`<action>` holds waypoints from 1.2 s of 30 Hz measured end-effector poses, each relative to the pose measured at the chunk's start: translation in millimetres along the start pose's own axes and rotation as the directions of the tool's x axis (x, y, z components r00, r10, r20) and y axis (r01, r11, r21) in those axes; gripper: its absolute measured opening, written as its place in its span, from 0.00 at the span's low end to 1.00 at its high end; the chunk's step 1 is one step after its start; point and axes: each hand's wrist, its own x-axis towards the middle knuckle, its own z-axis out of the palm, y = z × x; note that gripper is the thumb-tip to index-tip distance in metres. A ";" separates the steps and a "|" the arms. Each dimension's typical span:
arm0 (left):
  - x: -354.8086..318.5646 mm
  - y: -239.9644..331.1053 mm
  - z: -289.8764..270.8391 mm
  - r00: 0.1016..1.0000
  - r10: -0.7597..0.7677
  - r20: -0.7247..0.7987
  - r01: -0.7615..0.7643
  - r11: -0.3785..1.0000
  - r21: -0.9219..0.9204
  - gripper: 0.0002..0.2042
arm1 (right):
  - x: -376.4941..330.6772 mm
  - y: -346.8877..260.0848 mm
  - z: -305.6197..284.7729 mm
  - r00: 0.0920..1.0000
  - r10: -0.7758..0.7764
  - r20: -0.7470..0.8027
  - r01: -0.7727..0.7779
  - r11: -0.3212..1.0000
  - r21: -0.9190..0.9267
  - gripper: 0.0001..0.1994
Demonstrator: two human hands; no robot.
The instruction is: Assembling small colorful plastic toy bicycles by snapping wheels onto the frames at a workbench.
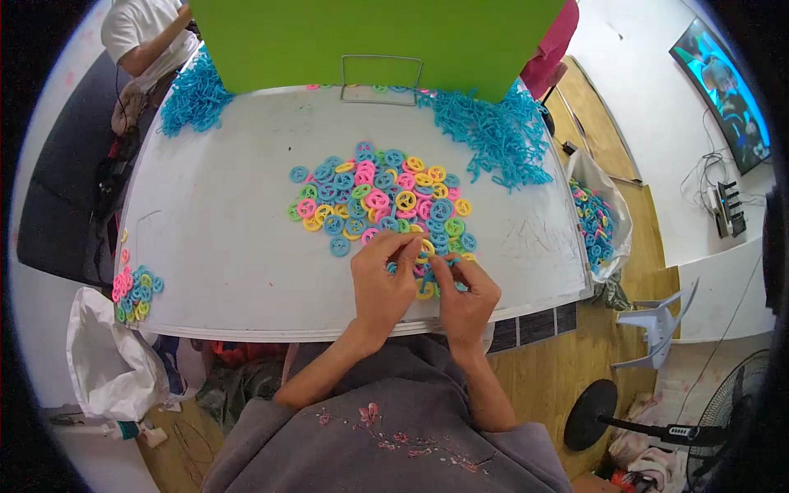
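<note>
Both hands are pinched close together over the near edge of a pile of small spoked plastic wheels [376, 199] in blue, pink, yellow and green. Between the fingertips of my left hand [384, 278] is a yellow wheel [426, 250]. Just to its right, my right hand [467, 306] has thumb and forefinger closed on a small blue plastic piece [453, 262], partly covered by the fingers. More wheels lie under and around both hands on the white table [238, 238].
Heaps of small blue plastic pieces [493, 131] lie at the far right and far left. A green board [370, 41] and wire frame [382, 102] stand at the back. A smaller wheel pile [138, 292] sits left. An open white sack [604, 222] of wheels is right; people are beyond.
</note>
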 end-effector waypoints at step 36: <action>6.8 2.4 -43.5 0.941 -0.282 0.189 0.332 0.880 -0.339 0.09 | 18.6 -8.4 1.1 0.884 0.202 0.422 -0.328 0.911 0.250 0.17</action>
